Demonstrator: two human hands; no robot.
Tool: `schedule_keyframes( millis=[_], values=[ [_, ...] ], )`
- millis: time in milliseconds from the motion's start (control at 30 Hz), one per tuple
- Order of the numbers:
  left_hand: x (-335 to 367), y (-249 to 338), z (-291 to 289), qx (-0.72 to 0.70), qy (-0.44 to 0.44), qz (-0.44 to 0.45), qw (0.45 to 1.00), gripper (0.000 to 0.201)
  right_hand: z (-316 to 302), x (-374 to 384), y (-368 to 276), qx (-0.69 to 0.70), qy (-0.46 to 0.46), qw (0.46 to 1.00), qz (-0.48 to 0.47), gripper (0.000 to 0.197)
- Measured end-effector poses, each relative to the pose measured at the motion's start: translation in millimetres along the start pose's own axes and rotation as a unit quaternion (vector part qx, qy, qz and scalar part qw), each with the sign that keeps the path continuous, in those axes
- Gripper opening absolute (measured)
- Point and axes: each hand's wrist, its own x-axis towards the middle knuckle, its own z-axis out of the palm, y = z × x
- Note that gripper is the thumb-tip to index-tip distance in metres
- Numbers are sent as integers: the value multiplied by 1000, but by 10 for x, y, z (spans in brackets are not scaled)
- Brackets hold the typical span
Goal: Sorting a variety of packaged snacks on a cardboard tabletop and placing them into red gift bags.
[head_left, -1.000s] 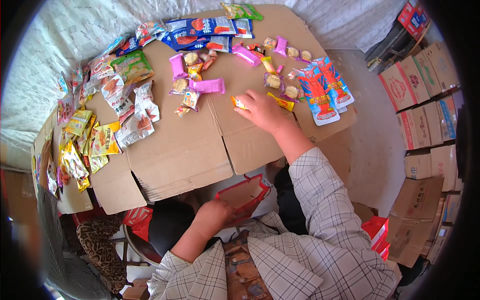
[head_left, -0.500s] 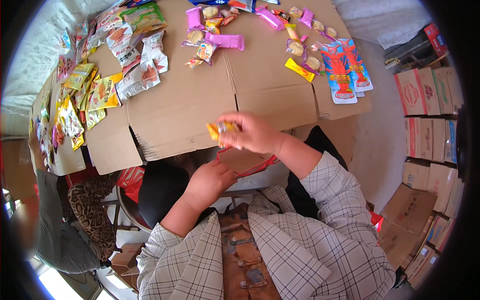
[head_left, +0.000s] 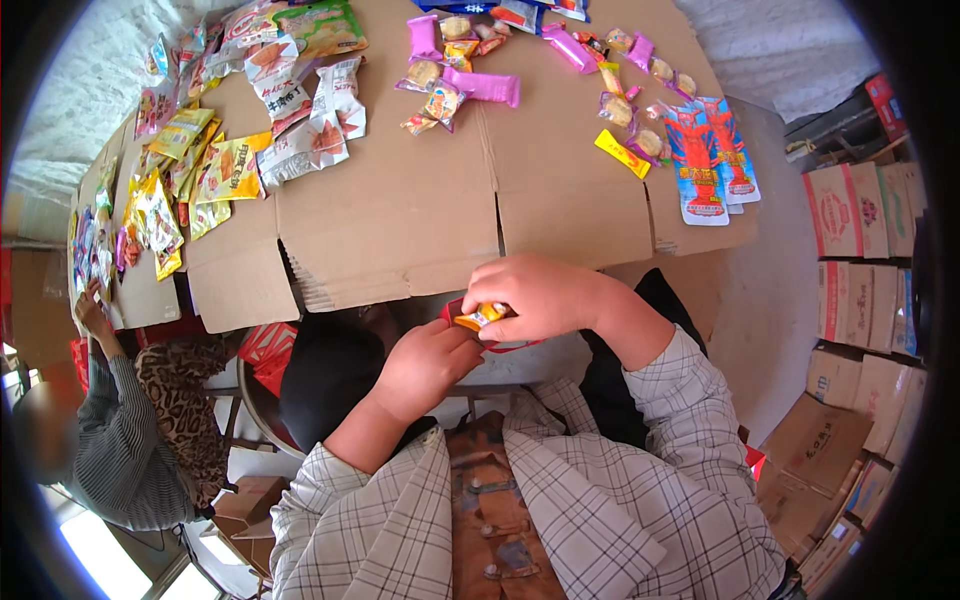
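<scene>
My right hand (head_left: 545, 296) pinches a small snack packet (head_left: 482, 317) in an orange-yellow wrapper, held just above the mouth of a red-rimmed bag (head_left: 448, 309). My left hand (head_left: 428, 366) is closed on the near side of that bag's edge, below the table's front edge. Most of the bag is hidden behind my hands. Beyond them, small wrapped snacks lie on the cardboard, among them a pink packet (head_left: 483, 88) and a yellow stick packet (head_left: 622, 155).
Cardboard (head_left: 390, 215) covers the table. Silver-white snack bags (head_left: 303, 148) and yellow packets (head_left: 232, 168) are heaped at left, blue-and-red packs (head_left: 697, 165) at right. A co-worker's hand (head_left: 92, 312) reaches the table's far left. Cartons (head_left: 850, 300) are stacked at right.
My right hand has lowered the packet toward the bag's opening, close to my left hand. The co-worker's arm has come up to the table. The view has shifted slightly.
</scene>
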Motion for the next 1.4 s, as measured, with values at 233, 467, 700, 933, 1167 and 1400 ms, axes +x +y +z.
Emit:
schedule_keyframes(
  millis=[233,467,700,933,1167,1400],
  values=[
    [11,56,-7,12,-30,-19,999,17,-46,0,9,-104,89,989,-56,20],
    [77,83,19,7,-55,-22,998,17,-424,-131,232,-147,239,959,-31,13],
    [105,103,54,4,-71,-19,997,18,-1063,-625,724,-418,462,769,143,12],
    [112,93,104,-2,-75,-15,997,18,-1324,-834,982,-283,484,793,238,26],
    [157,94,113,-9,-91,-16,996,20,-1342,-610,1063,-483,458,724,179,49],
    [121,44,147,6,-142,-22,990,16,-1368,-395,939,-487,371,760,219,50]
  ],
)
